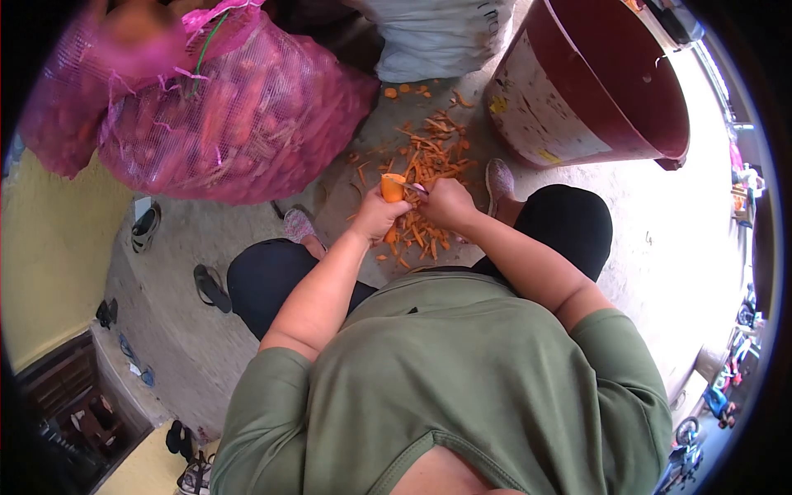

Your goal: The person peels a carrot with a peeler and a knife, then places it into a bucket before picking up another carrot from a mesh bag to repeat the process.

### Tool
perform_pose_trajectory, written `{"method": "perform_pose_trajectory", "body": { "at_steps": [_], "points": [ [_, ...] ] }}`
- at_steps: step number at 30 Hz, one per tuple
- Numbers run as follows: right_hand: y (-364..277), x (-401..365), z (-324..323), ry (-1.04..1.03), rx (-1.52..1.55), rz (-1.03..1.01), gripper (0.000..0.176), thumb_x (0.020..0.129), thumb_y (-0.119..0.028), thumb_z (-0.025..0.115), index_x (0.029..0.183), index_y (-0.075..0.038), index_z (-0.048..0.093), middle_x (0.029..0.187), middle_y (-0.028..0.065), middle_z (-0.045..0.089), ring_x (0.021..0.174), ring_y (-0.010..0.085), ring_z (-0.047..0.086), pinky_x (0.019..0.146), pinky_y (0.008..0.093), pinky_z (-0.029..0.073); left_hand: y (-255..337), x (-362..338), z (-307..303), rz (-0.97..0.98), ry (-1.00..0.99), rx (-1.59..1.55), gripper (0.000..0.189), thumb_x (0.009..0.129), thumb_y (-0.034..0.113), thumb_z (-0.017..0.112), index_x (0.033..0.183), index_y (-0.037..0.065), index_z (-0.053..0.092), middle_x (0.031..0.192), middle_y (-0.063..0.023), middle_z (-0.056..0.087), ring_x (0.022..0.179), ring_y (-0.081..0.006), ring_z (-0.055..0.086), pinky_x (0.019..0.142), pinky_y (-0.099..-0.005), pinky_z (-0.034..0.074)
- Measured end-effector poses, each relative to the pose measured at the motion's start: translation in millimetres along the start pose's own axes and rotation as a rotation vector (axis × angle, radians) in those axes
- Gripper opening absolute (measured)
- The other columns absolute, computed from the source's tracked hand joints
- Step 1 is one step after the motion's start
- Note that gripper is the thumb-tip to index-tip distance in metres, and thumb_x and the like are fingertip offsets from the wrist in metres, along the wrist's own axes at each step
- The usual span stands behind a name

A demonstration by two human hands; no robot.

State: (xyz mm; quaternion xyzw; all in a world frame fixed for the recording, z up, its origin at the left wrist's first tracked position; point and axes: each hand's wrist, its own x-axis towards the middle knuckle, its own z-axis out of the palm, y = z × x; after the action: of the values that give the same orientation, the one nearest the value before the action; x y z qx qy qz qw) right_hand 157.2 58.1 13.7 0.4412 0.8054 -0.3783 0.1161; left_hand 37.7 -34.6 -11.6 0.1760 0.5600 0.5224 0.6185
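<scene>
Wrapped round a thick orange carrot [392, 189], my left hand [375, 216] keeps its pale cut end pointing away from me. The carrot's lower end shows below the fingers. My right hand [450, 204] is closed on a small knife [411, 187], whose short blade lies against the carrot's side near the cut end. The fingers hide most of the knife's handle. Under both hands, a heap of orange carrot peelings [436, 153] covers the floor between my feet.
A pink mesh sack [239, 124] full of carrots stands ahead on the left. A white sack [441, 41] is at the far middle, with carrot end pieces [391, 93] before it. On the right is a large red tub [561, 91]. Sandals [212, 289] lie on the left.
</scene>
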Motion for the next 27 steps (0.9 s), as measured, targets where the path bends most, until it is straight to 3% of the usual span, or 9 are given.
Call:
{"method": "perform_pose_trajectory", "body": {
  "at_steps": [2, 7, 14, 16, 19, 20, 23, 26, 27],
  "points": [
    [3.7, 1.4, 1.6, -0.004, -0.040, -0.014, 0.024, 0.071, -0.028, 0.056, 0.074, -0.005, 0.060, 0.070, 0.0185, 0.057, 0.068, 0.0325, 0.056, 0.062, 0.0390, 0.045, -5.4, 1.5, -1.1, -0.035, -0.015, 0.006, 0.015, 0.068, 0.001, 0.056, 0.076, 0.006, 0.045, 0.060, -0.0011, 0.047, 0.047, -0.0103, 0.046, 0.043, -0.0239, 0.037],
    [48.8, 23.0, 6.8, -0.084, -0.108, 0.171, 0.025, 0.067, -0.019, 0.057, 0.084, -0.001, 0.060, 0.084, 0.0161, 0.060, 0.081, 0.0278, 0.058, 0.069, 0.0358, 0.047, 8.4, -16.1, 28.1, -0.279, -0.637, -0.087, 0.017, 0.065, 0.004, 0.059, 0.076, 0.006, 0.046, 0.059, -0.0013, 0.046, 0.046, -0.0096, 0.044, 0.042, -0.0228, 0.037],
    [60.4, 23.7, 24.2, -0.230, -0.255, 0.066, 0.030, 0.068, -0.021, 0.057, 0.088, 0.000, 0.058, 0.091, 0.0165, 0.058, 0.086, 0.0277, 0.057, 0.072, 0.0353, 0.046, 72.7, 15.9, 49.2, -0.199, -0.195, 0.187, 0.017, 0.078, 0.017, 0.055, 0.087, 0.008, 0.044, 0.061, -0.0012, 0.043, 0.051, -0.0110, 0.045, 0.044, -0.0263, 0.042],
    [63.2, 27.8, 24.0, -0.228, -0.253, 0.052, 0.030, 0.068, -0.022, 0.056, 0.089, 0.001, 0.058, 0.091, 0.0167, 0.058, 0.087, 0.0279, 0.056, 0.073, 0.0354, 0.046, 116.6, 34.7, 86.1, 0.005, -0.379, 0.118, 0.017, 0.081, 0.016, 0.051, 0.091, 0.006, 0.042, 0.072, -0.0046, 0.046, 0.059, -0.0139, 0.049, 0.050, -0.0286, 0.045],
    [59.4, 26.6, 15.9, -0.223, -0.247, 0.076, 0.032, 0.071, -0.025, 0.055, 0.089, 0.001, 0.057, 0.092, 0.0169, 0.058, 0.088, 0.0281, 0.056, 0.074, 0.0358, 0.045, 192.6, 35.1, 154.7, 0.378, -0.551, -0.097, 0.048, 0.083, 0.021, 0.048, 0.122, 0.003, 0.027, 0.095, -0.0081, 0.048, 0.081, -0.0155, 0.053, 0.070, -0.0310, 0.045],
    [59.4, 27.8, 14.4, -0.208, -0.224, 0.100, 0.033, 0.072, -0.026, 0.054, 0.089, 0.001, 0.057, 0.092, 0.0169, 0.058, 0.087, 0.0282, 0.056, 0.074, 0.0359, 0.045, 213.8, 23.9, 171.1, 0.567, -0.538, -0.038, 0.039, 0.080, 0.019, 0.050, 0.113, 0.002, 0.040, 0.094, -0.0117, 0.052, 0.082, -0.0203, 0.055, 0.069, -0.0339, 0.046],
    [50.3, 21.5, 1.7, -0.181, -0.186, 0.106, 0.033, 0.072, -0.027, 0.053, 0.090, 0.001, 0.057, 0.092, 0.0174, 0.057, 0.087, 0.0285, 0.056, 0.074, 0.0362, 0.045, 255.2, -10.6, 169.6, 0.854, -0.295, 0.662, 0.047, 0.074, 0.027, 0.057, 0.111, 0.002, 0.041, 0.110, -0.0150, 0.045, 0.097, -0.0223, 0.047, 0.075, -0.0344, 0.042],
    [49.3, 25.4, 2.8, -0.195, -0.153, 0.071, 0.034, 0.072, -0.027, 0.053, 0.090, 0.001, 0.057, 0.092, 0.0181, 0.057, 0.087, 0.0289, 0.055, 0.074, 0.0365, 0.045, 296.3, 1.6, 128.0, 1.675, 0.280, 1.116, 0.017, 0.065, 0.015, 0.058, 0.070, -0.002, 0.059, 0.079, -0.0218, 0.055, 0.082, -0.0314, 0.052, 0.075, -0.0360, 0.041],
    [52.3, 27.4, 6.1, -0.206, -0.141, 0.063, 0.034, 0.072, -0.027, 0.053, 0.090, 0.001, 0.057, 0.091, 0.0184, 0.057, 0.087, 0.0290, 0.055, 0.074, 0.0366, 0.045, 317.0, -13.5, 111.5, 1.385, 0.444, 1.406, 0.016, 0.065, 0.013, 0.057, 0.068, -0.002, 0.058, 0.078, -0.0220, 0.055, 0.077, -0.0327, 0.053, 0.072, -0.0371, 0.043]
  ]
}}
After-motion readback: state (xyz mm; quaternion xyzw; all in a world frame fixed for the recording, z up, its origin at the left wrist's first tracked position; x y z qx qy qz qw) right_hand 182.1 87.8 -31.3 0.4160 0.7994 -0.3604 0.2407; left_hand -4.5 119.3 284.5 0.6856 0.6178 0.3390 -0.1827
